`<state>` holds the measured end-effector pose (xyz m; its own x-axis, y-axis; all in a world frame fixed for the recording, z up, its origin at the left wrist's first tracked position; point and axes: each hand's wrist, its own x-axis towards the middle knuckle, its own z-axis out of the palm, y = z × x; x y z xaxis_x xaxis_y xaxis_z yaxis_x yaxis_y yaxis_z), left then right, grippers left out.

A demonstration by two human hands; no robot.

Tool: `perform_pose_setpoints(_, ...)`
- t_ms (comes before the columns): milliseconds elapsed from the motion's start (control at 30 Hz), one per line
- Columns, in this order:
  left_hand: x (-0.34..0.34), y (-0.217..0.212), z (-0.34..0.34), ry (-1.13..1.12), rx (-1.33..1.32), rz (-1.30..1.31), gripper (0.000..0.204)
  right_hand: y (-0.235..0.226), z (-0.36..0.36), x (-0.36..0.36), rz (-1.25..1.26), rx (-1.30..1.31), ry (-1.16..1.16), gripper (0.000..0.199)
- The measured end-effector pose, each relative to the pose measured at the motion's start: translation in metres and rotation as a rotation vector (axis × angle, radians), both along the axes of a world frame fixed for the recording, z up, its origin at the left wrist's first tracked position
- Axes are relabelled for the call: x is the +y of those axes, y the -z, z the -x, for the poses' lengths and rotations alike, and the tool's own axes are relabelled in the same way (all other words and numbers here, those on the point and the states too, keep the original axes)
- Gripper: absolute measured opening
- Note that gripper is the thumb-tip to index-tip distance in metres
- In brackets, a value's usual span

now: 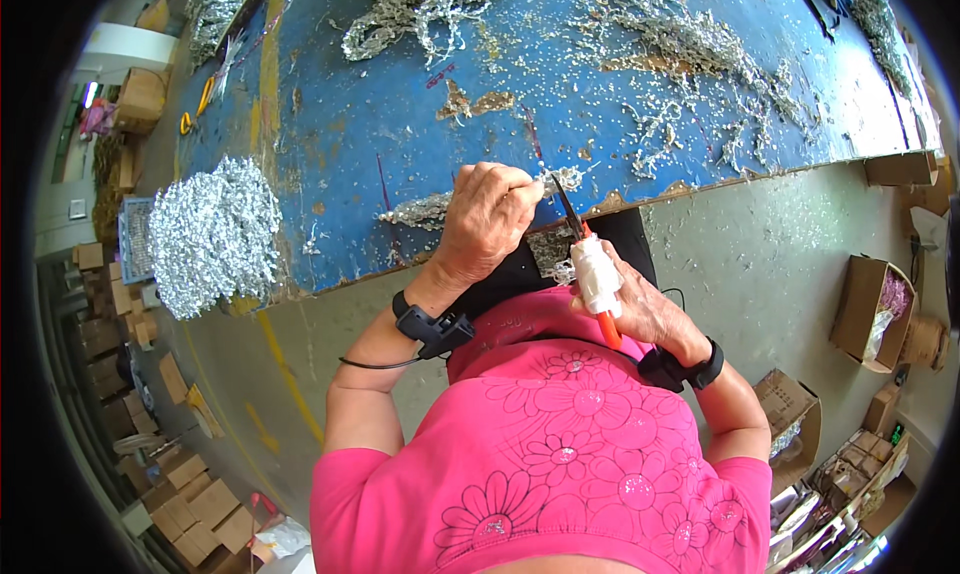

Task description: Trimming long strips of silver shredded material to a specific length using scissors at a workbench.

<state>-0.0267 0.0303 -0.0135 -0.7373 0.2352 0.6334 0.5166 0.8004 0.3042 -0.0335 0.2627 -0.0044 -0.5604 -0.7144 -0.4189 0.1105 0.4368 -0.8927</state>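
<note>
My left hand [487, 219] is closed on a thin strand of silver tinsel [422, 210] at the near edge of the blue table [350, 174]. One end of the strand lies to the left of the hand; a short tuft shows to its right. My right hand [645, 304] grips a pair of scissors [598, 274] with orange handles wrapped in white material. Their dark blades point up toward the tuft beside my left fingertips. Whether the blades touch the strand I cannot tell.
A thick silver tinsel bundle [215, 236] hangs over the table's left corner. More tinsel heaps [400, 14] and small scraps cover the far side. Yellow-handled scissors [203, 99] lie at the far left. Cardboard boxes [868, 309] stand on the floor at both sides.
</note>
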Motion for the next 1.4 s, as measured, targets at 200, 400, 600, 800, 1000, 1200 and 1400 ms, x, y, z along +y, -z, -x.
perform_pose_setpoints(200,-0.001,0.002,-0.001,0.015,-0.017,0.006,0.033,0.004,0.000,-0.003,0.018,0.056,0.070,0.050)
perform_pose_setpoints(400,-0.001,0.001,0.001,0.023,-0.026,0.007,0.031,0.016,-0.001,0.003,-0.001,0.088,0.100,0.040)
perform_pose_setpoints(600,-0.002,0.002,-0.001,0.032,-0.051,0.002,0.032,0.021,-0.006,0.007,0.090,0.066,0.180,0.035)
perform_pose_setpoints(800,-0.002,0.000,0.000,0.033,-0.063,-0.005,0.032,0.015,-0.003,0.009,0.138,0.041,0.180,0.036)
perform_pose_setpoints(1000,-0.002,0.000,-0.001,0.031,-0.051,-0.027,0.034,0.025,0.005,0.026,0.257,-0.089,-0.034,0.036)
perform_pose_setpoints(1200,-0.002,-0.002,-0.001,0.047,-0.024,-0.034,0.035,0.026,0.005,0.023,0.122,-0.247,-0.050,0.048)
perform_pose_setpoints(1400,-0.003,0.000,0.000,0.064,-0.013,-0.062,0.033,0.019,0.011,0.017,0.179,-0.228,-0.087,0.049)
